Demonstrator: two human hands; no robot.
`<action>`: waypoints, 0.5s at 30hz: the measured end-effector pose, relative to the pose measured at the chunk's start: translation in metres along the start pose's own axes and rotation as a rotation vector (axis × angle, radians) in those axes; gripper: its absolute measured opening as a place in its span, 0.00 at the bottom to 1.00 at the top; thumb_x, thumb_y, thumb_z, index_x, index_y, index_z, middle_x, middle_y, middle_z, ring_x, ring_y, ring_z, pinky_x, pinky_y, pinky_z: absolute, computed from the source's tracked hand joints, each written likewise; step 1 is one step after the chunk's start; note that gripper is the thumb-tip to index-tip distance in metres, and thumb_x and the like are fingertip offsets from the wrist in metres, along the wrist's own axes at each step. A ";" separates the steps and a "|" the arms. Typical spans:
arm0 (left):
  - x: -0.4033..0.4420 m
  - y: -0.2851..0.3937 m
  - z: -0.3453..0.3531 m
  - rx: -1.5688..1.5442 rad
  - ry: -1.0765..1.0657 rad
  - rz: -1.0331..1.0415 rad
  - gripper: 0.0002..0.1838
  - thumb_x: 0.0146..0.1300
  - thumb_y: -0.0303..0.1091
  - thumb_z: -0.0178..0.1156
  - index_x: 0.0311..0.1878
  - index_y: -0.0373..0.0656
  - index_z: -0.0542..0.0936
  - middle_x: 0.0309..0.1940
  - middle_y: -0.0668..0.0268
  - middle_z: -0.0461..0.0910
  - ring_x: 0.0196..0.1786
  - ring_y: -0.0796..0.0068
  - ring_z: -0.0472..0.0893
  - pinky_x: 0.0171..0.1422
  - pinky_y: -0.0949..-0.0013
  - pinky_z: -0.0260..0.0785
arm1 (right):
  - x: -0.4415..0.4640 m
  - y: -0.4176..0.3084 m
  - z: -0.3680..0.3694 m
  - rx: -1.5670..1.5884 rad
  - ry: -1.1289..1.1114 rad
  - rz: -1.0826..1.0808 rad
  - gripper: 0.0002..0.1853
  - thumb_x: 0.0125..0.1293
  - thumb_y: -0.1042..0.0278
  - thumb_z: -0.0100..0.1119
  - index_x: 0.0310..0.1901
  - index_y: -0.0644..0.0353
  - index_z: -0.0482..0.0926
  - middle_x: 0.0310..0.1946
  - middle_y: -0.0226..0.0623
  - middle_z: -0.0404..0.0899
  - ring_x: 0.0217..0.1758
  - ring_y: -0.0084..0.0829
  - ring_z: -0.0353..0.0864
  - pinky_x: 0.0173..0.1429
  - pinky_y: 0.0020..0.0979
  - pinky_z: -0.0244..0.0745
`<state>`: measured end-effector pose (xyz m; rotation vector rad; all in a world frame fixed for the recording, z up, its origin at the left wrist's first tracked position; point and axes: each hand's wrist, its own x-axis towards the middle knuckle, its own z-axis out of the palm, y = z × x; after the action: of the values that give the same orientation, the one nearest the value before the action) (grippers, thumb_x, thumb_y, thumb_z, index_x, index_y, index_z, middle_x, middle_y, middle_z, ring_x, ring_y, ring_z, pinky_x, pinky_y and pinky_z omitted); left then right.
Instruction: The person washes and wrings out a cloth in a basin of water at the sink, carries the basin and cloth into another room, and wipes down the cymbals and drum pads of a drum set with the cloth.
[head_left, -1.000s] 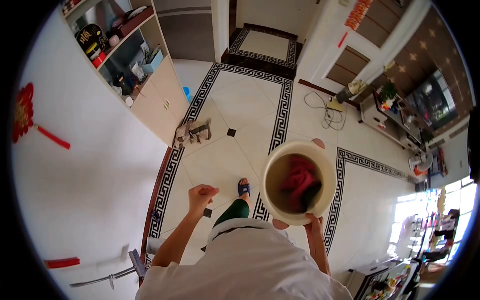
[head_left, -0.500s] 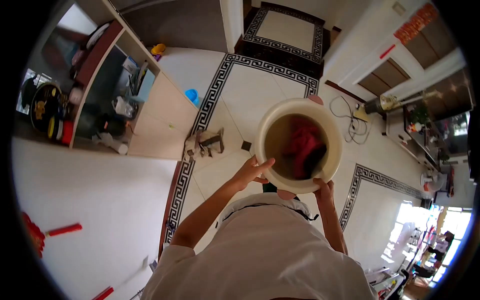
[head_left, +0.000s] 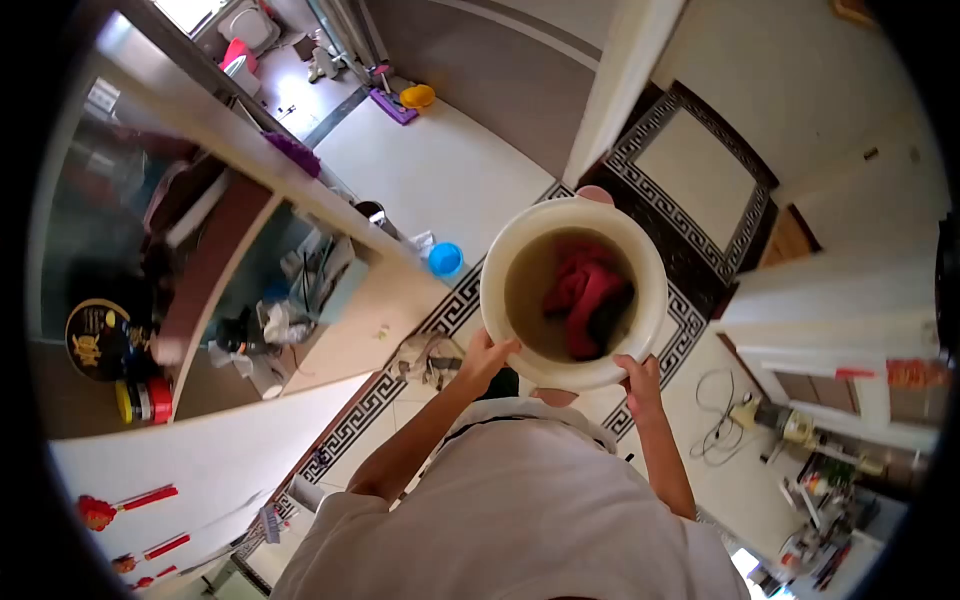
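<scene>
A cream round basin (head_left: pixel 492 290) with pinkish tab handles is carried in front of my body, above the tiled floor. Murky brownish water (head_left: pixel 530 315) fills part of it, and a wet red and black cloth (head_left: pixel 582 290) lies in the water. My left hand (head_left: pixel 485 362) grips the near left of the rim, thumb over the edge. On the near right, my right hand (head_left: pixel 640 382) holds the rim with its thumb on top. The fingers of both hands under the basin are mostly hidden.
A shelf cabinet (head_left: pixel 350 345) with assorted items stands at left. A crumpled cloth (head_left: pixel 428 360) and a blue bucket (head_left: pixel 445 259) are on the floor beside it. Farther off are a purple mop head (head_left: pixel 393 107) and yellow basin (head_left: pixel 418 96). A cable (head_left: pixel 715 420) lies at right; a dark step (head_left: pixel 660 210) is ahead.
My view has turned left, bringing the far room with the mop and yellow basin into sight. The basin stays in both hands, slightly further left in view, and the cloth remains in the water.
</scene>
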<state>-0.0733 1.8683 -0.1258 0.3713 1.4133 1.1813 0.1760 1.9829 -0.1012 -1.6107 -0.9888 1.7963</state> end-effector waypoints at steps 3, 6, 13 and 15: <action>0.073 0.047 -0.044 -0.059 0.116 0.039 0.16 0.52 0.29 0.57 0.45 0.34 0.76 0.34 0.65 0.79 0.33 0.77 0.75 0.35 0.72 0.67 | 0.083 -0.017 0.074 0.011 -0.100 -0.016 0.16 0.50 0.75 0.61 0.43 0.69 0.74 0.34 0.37 0.78 0.33 0.31 0.80 0.36 0.31 0.78; 0.135 0.095 -0.072 -0.075 0.157 0.053 0.17 0.52 0.32 0.58 0.44 0.34 0.77 0.34 0.64 0.79 0.34 0.76 0.75 0.37 0.71 0.68 | 0.147 -0.057 0.125 -0.065 -0.068 -0.033 0.17 0.49 0.73 0.62 0.43 0.68 0.75 0.33 0.37 0.78 0.32 0.29 0.80 0.35 0.30 0.79; 0.237 0.189 -0.144 -0.186 0.367 -0.001 0.16 0.51 0.31 0.58 0.44 0.34 0.77 0.35 0.62 0.79 0.37 0.73 0.78 0.40 0.71 0.70 | 0.286 -0.172 0.261 -0.228 -0.317 -0.045 0.16 0.48 0.74 0.62 0.41 0.68 0.76 0.31 0.38 0.79 0.28 0.29 0.82 0.26 0.29 0.80; 0.267 0.211 -0.167 -0.254 0.451 -0.002 0.15 0.51 0.31 0.59 0.41 0.34 0.77 0.32 0.63 0.78 0.34 0.75 0.76 0.35 0.73 0.68 | 0.320 -0.206 0.312 -0.315 -0.377 -0.074 0.14 0.49 0.70 0.62 0.36 0.72 0.77 0.28 0.40 0.80 0.26 0.29 0.81 0.27 0.28 0.79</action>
<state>-0.3731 2.1005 -0.1395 -0.0832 1.6151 1.4848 -0.1970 2.3028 -0.1208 -1.4067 -1.5474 2.0132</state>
